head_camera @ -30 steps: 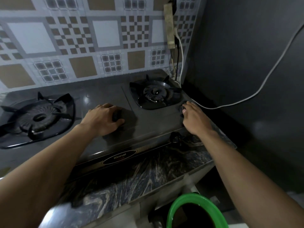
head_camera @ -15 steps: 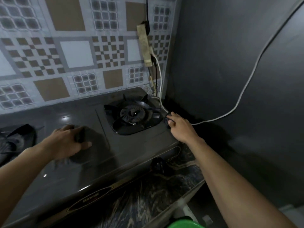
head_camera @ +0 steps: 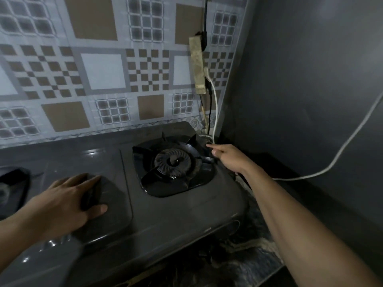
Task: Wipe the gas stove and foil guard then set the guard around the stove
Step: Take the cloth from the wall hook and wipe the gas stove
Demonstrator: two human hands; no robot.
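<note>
The dark gas stove (head_camera: 165, 212) lies on the counter against the tiled wall. Its right burner (head_camera: 173, 162) with a black grate is in full view; the left burner (head_camera: 8, 187) is cut off by the frame's left edge. My left hand (head_camera: 68, 201) presses flat on the stove top between the burners, with a small dark shape under the palm. My right hand (head_camera: 226, 156) is at the stove's back right corner, index finger pointing toward the wall, the other fingers curled on what looks like a dark cloth (head_camera: 208, 151). No foil guard is in view.
A power strip (head_camera: 198, 65) hangs on the tiled wall above the corner, with a white cable (head_camera: 339, 156) running right along the grey side wall. A metal hose end (head_camera: 206, 137) sits just behind my right fingertip. The marbled counter edge (head_camera: 255, 257) shows in front.
My right hand slid back along the stove's right edge from the front corner to the back corner. My view turned right and closer; the left hand stayed pressed on the stove top.
</note>
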